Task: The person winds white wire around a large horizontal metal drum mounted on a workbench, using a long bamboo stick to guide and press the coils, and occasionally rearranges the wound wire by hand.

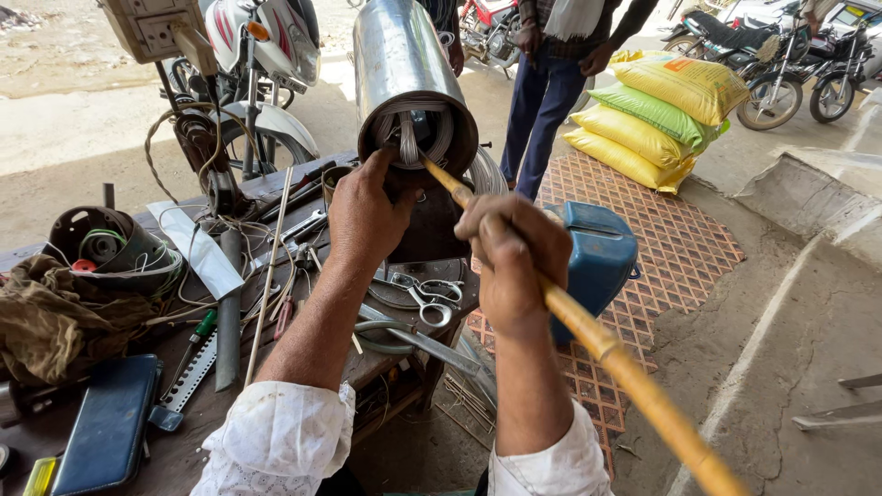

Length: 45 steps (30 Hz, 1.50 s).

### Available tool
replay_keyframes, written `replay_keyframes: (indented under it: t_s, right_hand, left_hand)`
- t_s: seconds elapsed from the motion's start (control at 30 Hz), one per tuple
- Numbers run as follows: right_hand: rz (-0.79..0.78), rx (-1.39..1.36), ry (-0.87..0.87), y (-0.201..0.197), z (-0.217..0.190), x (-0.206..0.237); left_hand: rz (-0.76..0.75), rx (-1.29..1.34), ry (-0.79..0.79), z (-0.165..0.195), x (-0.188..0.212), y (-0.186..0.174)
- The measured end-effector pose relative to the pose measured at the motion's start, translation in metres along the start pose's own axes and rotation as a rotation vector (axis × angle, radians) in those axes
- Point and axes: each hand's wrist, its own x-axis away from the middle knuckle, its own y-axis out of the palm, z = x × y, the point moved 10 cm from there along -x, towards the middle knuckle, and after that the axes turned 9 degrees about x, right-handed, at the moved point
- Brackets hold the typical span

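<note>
A shiny steel motor cylinder stands tilted on the workbench, its open end facing me with grey wire windings inside. My left hand presses on the lower rim of that opening, fingers on the windings. My right hand grips a long yellow wooden stick. The stick's tip pokes into the windings at the cylinder's mouth.
The bench carries scissors, a blue vise, a screwdriver, a blue case, a rag and a black motor housing. Behind are motorcycles, stacked yellow and green sacks and a standing person.
</note>
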Motion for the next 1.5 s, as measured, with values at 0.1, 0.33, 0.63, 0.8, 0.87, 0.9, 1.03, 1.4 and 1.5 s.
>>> replay_keyframes:
  t_s: [0.1, 0.33, 0.63, 0.8, 0.87, 0.9, 1.03, 1.4, 1.5]
  right_hand:
    - [0.019, -0.118, -0.146, -0.009, -0.01, 0.013]
    - [0.232, -0.192, -0.301, -0.029, 0.021, -0.004]
    - [0.36, -0.15, -0.11, -0.005, 0.099, -0.031]
    - [0.377, -0.138, -0.042, 0.0, 0.116, -0.036]
    - [0.374, -0.141, -0.025, 0.001, 0.121, -0.037]
    - [0.359, -0.13, -0.025, 0.001, 0.122, -0.038]
    - [0.29, -0.095, -0.019, 0.004, 0.124, -0.039]
    - [0.0, 0.066, 0.017, 0.024, 0.101, -0.065]
    - [-0.034, 0.116, -0.023, 0.032, 0.081, -0.064]
  left_hand:
    - [-0.022, -0.131, 0.022, 0.002, -0.004, 0.006]
    - [0.079, -0.224, 0.102, 0.004, -0.004, 0.008]
    - [0.158, -0.164, 0.221, 0.011, -0.002, -0.001]
    - [0.133, -0.147, 0.153, 0.007, -0.003, 0.002]
    - [0.128, -0.104, 0.134, 0.006, -0.003, 0.001]
    - [0.127, -0.084, 0.121, 0.005, -0.003, 0.001]
    - [0.134, -0.066, 0.144, 0.008, -0.002, 0.0]
    - [0.115, -0.041, 0.063, 0.007, 0.0, 0.001]
    - [0.159, -0.087, 0.175, 0.017, 0.003, -0.003]
